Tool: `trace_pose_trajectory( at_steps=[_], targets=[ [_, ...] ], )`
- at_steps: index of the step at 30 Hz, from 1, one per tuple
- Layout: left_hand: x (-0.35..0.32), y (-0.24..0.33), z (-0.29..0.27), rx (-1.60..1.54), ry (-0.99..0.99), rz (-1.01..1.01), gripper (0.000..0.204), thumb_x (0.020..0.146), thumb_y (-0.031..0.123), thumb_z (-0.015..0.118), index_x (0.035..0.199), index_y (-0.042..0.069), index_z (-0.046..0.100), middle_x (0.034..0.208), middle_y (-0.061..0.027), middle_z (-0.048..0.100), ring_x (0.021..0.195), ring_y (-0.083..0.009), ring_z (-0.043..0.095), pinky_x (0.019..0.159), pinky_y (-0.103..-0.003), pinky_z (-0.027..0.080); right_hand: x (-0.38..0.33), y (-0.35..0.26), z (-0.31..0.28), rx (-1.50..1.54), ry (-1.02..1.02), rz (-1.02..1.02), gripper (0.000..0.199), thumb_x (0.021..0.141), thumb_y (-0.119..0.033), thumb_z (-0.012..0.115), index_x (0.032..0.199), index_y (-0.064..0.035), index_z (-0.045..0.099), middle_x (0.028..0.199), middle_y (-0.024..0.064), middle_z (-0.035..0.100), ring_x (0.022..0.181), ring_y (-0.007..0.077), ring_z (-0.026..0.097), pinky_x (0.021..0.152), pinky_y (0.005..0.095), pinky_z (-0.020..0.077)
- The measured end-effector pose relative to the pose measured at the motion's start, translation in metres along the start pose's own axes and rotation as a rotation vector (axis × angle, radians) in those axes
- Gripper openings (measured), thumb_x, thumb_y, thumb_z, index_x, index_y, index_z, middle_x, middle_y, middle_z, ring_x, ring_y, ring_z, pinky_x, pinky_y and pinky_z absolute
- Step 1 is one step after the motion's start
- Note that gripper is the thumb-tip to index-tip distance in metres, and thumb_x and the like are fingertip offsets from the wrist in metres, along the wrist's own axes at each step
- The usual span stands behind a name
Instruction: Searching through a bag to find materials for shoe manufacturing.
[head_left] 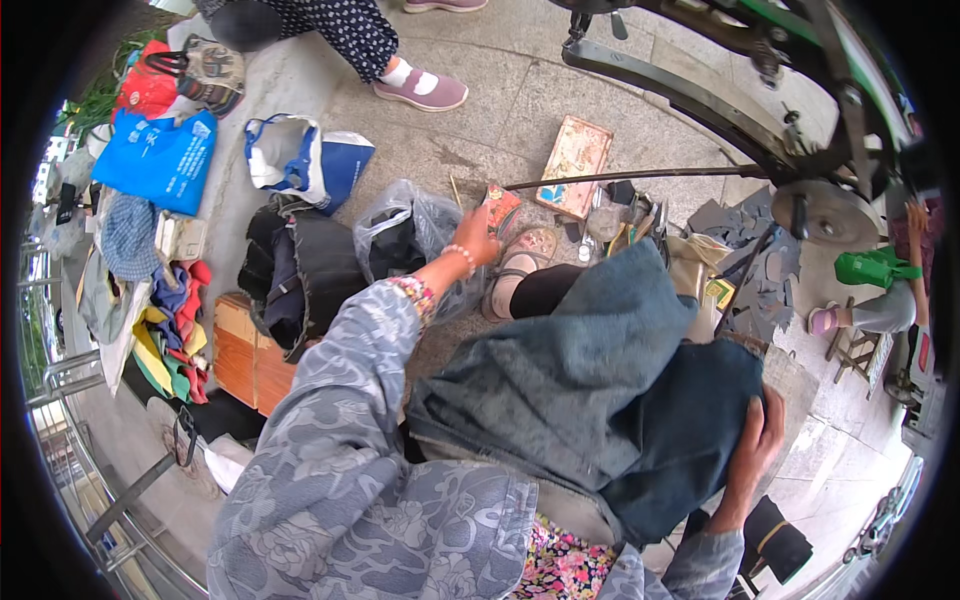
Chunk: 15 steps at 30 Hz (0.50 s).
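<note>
Lying at far left on the pavement: a blue bag [160,158], a pile of coloured cloths [172,335], a wooden box [245,358] just beside dark folded clothes [300,275]. Sitting next over, a clear plastic bag [405,235] with dark cloth inside.

Reaching forward past that bag, the left hand [476,238], beaded bracelet at the wrist, fingers closing on a small red box [502,207] held just above the ground, near a sandal [520,262]. Lying just beyond, a flat tin [573,166] and small tools, too cluttered to tell apart.

Draping across the lap at centre, grey-blue jeans [560,380]. Gripping their dark folded edge at lower right, the right hand [752,455], fingers curled over the cloth. Standing at upper right, a sewing machine wheel [828,212].
</note>
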<state>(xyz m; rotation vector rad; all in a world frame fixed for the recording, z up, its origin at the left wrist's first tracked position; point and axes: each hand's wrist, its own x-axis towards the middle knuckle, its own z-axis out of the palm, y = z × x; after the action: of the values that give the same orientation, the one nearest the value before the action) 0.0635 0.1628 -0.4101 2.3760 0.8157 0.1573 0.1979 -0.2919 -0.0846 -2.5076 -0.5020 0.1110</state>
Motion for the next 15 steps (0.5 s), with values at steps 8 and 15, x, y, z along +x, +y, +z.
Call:
trace_pose_trajectory(
  at_steps=[8,15],
  targets=[
    [0.045,0.047,0.032,0.323,-0.235,-0.413,0.107,0.062,0.028,0.086,0.146,0.009,0.023,0.124,-0.0234,0.050,0.118,-0.0369,0.051,0.096,-0.044,0.044,0.007,0.002,-0.003,0.024,-0.057,0.188,0.038,0.090,-0.025,0.053,0.110,0.0061,0.060,0.104,0.0183,0.062,0.098,0.0290,0.059,0.092,0.0372,0.0421],
    [0.073,0.047,0.009,0.202,-0.225,-0.463,0.116,0.052,0.029,0.081,0.149,0.010,0.020,0.122,-0.0251,0.050,0.117,-0.0394,0.051,0.098,-0.042,0.044,0.024,-0.023,0.005,0.032,-0.066,0.173,0.033,0.087,-0.019,0.054,0.106,0.0071,0.061,0.101,0.0183,0.062,0.095,0.0286,0.059,0.090,0.0368,0.0429]
  ],
)
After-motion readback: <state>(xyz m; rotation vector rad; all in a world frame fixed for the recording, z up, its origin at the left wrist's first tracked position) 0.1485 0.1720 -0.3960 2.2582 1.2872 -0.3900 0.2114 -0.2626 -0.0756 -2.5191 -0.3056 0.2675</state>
